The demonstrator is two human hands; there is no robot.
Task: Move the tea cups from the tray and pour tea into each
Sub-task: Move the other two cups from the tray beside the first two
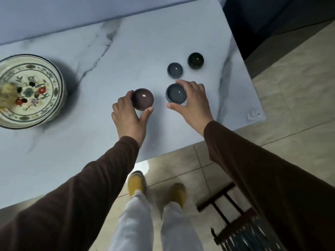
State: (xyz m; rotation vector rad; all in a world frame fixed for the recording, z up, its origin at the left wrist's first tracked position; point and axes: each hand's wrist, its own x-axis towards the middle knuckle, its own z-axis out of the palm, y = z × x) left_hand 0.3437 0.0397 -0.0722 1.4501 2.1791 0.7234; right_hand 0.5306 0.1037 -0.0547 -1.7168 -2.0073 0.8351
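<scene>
Left hand point(126, 116): curled round the brown tea cup point(143, 99), fingers on its far-left wall, thumb on the near wall.
Right hand point(192, 102): wrapped about the larger grey-blue tea cup point(176, 93), fingers over the right rim, thumb below.
Cup positions: both are held at or just above the marble tabletop point(108, 57); contact cannot be told. A smaller grey-blue cup point(175, 70) and a dark green cup point(195, 60) stand beyond, just beside each other.
Tray: the floral round tray point(52, 98) lies well apart at left.
Handling: small, stiff, glazed ware is judged light, slippery and breakable — best taken by opposite walls below the rim.
Contents: all four cups look empty — no teapot is seen.
</scene>
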